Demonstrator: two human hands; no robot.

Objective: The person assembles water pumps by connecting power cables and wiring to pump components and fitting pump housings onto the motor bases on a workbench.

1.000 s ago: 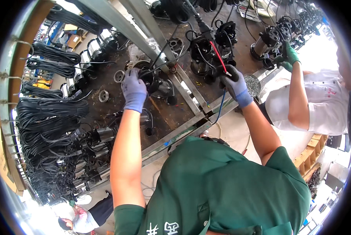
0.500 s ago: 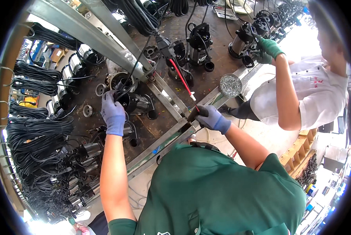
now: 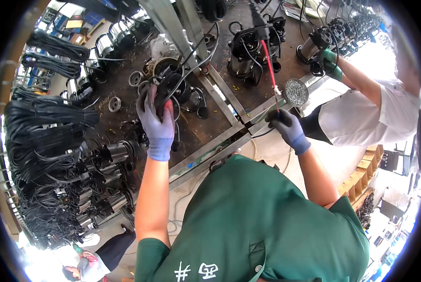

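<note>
Here, nearest at the bottom of the frame, the green shirt (image 3: 267,202) fills the lower middle, with a gloved hand working on each side above it. The right hand (image 3: 289,128), right of centre, has its dark-coated fingertips pinched together at the thin lower end of a red lead (image 3: 269,63). That lead lies above the fingers: its long axis runs almost straight up the frame, leaning to the upper left, toward a black connector (image 3: 261,32) at top centre. The right hand is plainly the nearer one; the left is well apart from it.

The left hand (image 3: 158,120), left of centre, reaches over the black end of a pump (image 3: 184,96). Its thumb stands away from the fingers, a black part between them; I cannot tell whether they close on it. The pump's body lies to the right of these fingers, and a black cable (image 3: 191,70) rises from there toward the upper middle.

Farther up, a round dish (image 3: 307,94) sits just beyond the right hand, and dark pumps (image 3: 241,61) stand on the bench (image 3: 196,136). Beyond, at upper right, a co-worker's green-gloved hand (image 3: 333,73) is at another pump (image 3: 310,49).
</note>
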